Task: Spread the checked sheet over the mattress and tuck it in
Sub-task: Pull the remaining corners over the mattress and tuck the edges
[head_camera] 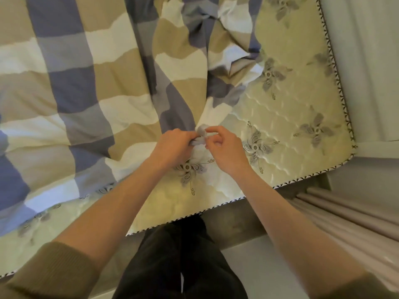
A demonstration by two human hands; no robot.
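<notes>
- Left hand curls tightly round a bunched corner of the checked sheet.
- Right hand pinches the same corner.
- Quilted mattress lies bare on the right.

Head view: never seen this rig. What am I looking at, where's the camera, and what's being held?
No machine here: a person works with bare hands, and the one camera sits on their head, looking down. The left hand and right hand both pinch a bunched bit of the checked sheet. The sheet lies crumpled over the left and far part of the flowered mattress; the near right corner is bare. Below are dark trousers, at right a pale curtain.
</notes>
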